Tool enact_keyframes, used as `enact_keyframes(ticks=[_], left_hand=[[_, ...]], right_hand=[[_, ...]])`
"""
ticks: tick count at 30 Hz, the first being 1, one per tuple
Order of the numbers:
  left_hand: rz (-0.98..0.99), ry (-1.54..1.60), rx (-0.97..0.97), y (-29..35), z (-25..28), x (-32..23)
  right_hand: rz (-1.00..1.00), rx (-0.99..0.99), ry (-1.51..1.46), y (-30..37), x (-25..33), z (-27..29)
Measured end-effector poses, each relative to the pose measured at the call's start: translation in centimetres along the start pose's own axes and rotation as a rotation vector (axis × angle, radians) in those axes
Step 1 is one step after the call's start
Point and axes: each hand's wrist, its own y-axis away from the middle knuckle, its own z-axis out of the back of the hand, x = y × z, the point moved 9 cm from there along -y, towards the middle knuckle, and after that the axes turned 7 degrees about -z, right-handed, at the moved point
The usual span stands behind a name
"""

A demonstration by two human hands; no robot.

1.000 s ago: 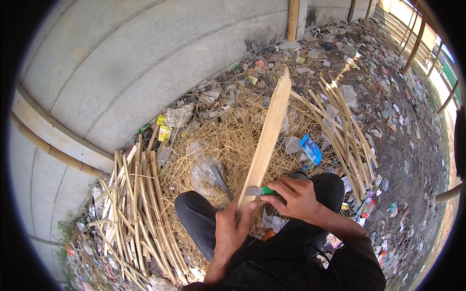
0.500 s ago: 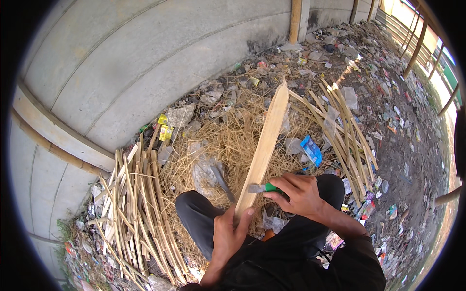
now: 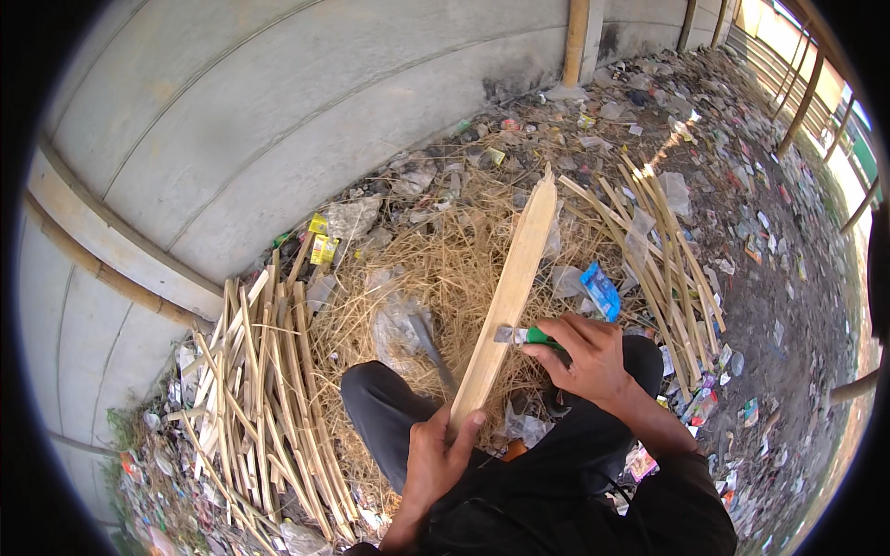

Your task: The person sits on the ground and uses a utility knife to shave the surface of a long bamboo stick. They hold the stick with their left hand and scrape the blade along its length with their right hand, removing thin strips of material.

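A: Where is the wooden slat [image 3: 519,278] lying?

B: It is slanting up and away from the person's lap, above the dry straw [image 3: 445,255]. Its splintered, tapering tip is pointing toward the far side.

A: How is the left hand [image 3: 440,457] holding it?

B: Its grip is clasping the slat's near end, with the thumb lying along the upper face.

A: And the right hand [image 3: 589,360]?

B: That grip is wrapping around the green handle of a knife [image 3: 540,337]. The short, wide blade is lying across the slat, below its middle; how deeply it is biting, nobody can tell from here.

A: What is sitting just around the slat?

B: On its left, a crumpled clear plastic bag [image 3: 391,326] is resting on the straw, and a long grey tool [image 3: 429,348] is lying beside it, reaching down toward the left knee [image 3: 375,394]. On its right, a blue packet [image 3: 601,291] is lying near a loose bundle of thin strips [image 3: 675,269].

A: And further out?

B: A bigger heap of strips [image 3: 269,408] is lying to the left, with yellow wrappers [image 3: 324,248] showing near its far end. A grey concrete wall [image 3: 278,120] is curving behind, while scattered litter is covering the dark soil [image 3: 769,306] to the right.
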Motion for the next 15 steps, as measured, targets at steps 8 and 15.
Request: enact_keyframes(ticks=[8, 15], left_hand=[[0.080, -0.054, 0.058, 1.7, 0.4, 1.7], [0.086, -0.053, 0.039, 3.3, 0.9, 2.8]], right_hand=[[-0.025, -0.073, 0.052, -1.4, -1.4, 1.4], [-0.051, -0.068, 0.045, -3.8, -4.3, 2.2]])
